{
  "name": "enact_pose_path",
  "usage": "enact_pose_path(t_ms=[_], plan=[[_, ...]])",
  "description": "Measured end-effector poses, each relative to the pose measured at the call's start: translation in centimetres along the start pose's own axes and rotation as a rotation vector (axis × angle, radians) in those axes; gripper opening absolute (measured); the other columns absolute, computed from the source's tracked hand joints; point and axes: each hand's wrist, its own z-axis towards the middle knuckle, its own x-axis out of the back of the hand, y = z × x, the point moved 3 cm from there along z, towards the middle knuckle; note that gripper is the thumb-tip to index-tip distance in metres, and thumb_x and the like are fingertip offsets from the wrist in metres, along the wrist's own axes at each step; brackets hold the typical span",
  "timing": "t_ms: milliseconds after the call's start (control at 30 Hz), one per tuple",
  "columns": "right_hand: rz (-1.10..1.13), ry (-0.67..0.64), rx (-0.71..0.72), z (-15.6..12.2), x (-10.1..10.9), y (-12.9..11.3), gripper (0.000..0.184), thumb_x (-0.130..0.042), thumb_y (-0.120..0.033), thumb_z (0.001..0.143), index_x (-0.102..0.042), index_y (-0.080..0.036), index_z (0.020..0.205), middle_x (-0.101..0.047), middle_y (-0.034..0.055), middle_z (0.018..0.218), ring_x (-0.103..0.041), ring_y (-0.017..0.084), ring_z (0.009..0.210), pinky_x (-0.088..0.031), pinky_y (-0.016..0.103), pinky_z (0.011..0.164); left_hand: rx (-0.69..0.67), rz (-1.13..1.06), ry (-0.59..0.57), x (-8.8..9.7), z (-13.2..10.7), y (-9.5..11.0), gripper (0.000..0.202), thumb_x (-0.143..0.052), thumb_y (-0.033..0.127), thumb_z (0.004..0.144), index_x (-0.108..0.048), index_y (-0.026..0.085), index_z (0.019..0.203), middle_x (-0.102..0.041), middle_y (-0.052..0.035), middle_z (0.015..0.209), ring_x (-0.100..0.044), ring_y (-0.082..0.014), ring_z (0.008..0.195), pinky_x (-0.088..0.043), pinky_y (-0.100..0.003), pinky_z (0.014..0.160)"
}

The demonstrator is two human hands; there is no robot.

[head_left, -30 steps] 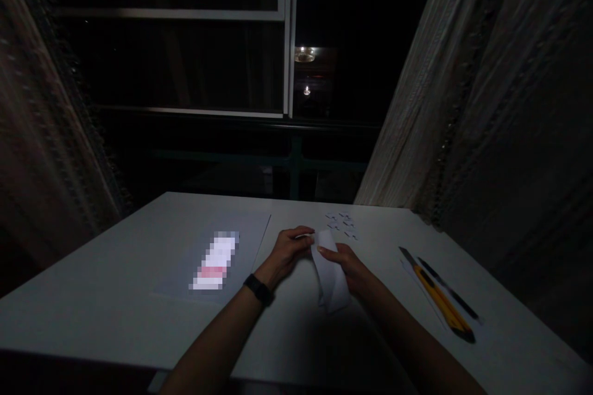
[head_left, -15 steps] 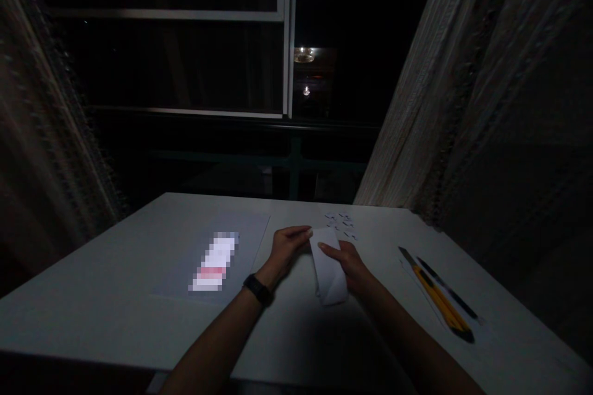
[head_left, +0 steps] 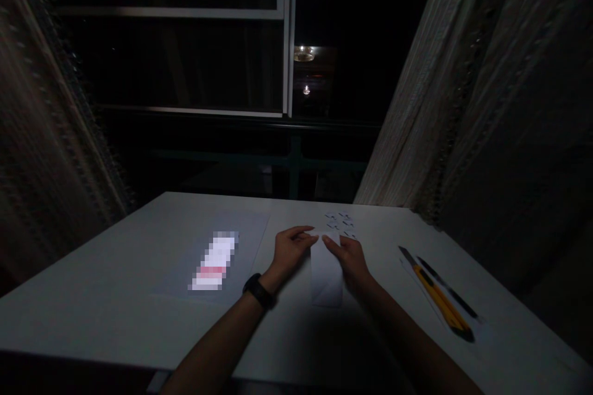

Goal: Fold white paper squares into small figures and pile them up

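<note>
Folded white paper (head_left: 327,278) sits between my two hands, held over the pale table (head_left: 115,284). My left hand (head_left: 291,254) pinches its far left corner; my right hand (head_left: 351,256) clamps the right edge, thumb on the face. To work it well, I'd judge, I should set both thumbs level, press lightly and line up the layers so nothing skews. It's a narrow, matte rectangle with a faint slanting line low down. Off right, the cutter (head_left: 438,297) has a long yellow handle; a slim dark stick (head_left: 448,289) lies beside it.
</note>
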Motion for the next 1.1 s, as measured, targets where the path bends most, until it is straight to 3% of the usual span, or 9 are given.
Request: enact_pose_path(t_ms=[533, 867, 1100], plan=[[-0.015, 0.028, -0.007, -0.33, -0.17, 0.06, 0.031, -0.069, -0.041, 0.061, -0.067, -0.011, 0.072, -0.067, 0.0064, 0.064, -0.060, 0.019, 0.054, -0.044, 0.028, 0.053, 0.024, 0.003, 0.007, 0.20, -0.68, 0.43, 0.028, -0.074, 0.026, 0.054, -0.070, 0.012, 0.078, -0.069, -0.0082, 0.071, -0.062, -0.0170, 0.065, -0.048, -0.026, 0.062], [0.128, -0.023, -0.086, -0.69, -0.54, -0.37, 0.033, -0.071, -0.039, 0.059, -0.068, -0.011, 0.074, -0.068, 0.0067, 0.063, -0.060, 0.019, 0.053, -0.045, 0.030, 0.055, 0.001, -0.063, -0.100, 0.46, -0.33, 0.13, 0.035, -0.073, 0.029, 0.057, -0.069, 0.013, 0.088, -0.068, -0.0079, 0.078, -0.061, -0.0164, 0.068, -0.047, -0.026, 0.064], [0.176, -0.042, -0.139, -0.65, -0.55, -0.49, 0.035, -0.074, -0.040, 0.054, -0.068, -0.010, 0.072, -0.067, 0.0070, 0.061, -0.059, 0.018, 0.052, -0.043, 0.030, 0.054, 0.063, -0.146, -0.119, 0.33, -0.31, 0.34, 0.031, -0.076, 0.026, 0.051, -0.070, 0.011, 0.078, -0.068, -0.0094, 0.077, -0.061, -0.0191, 0.071, -0.047, -0.030, 0.069]])
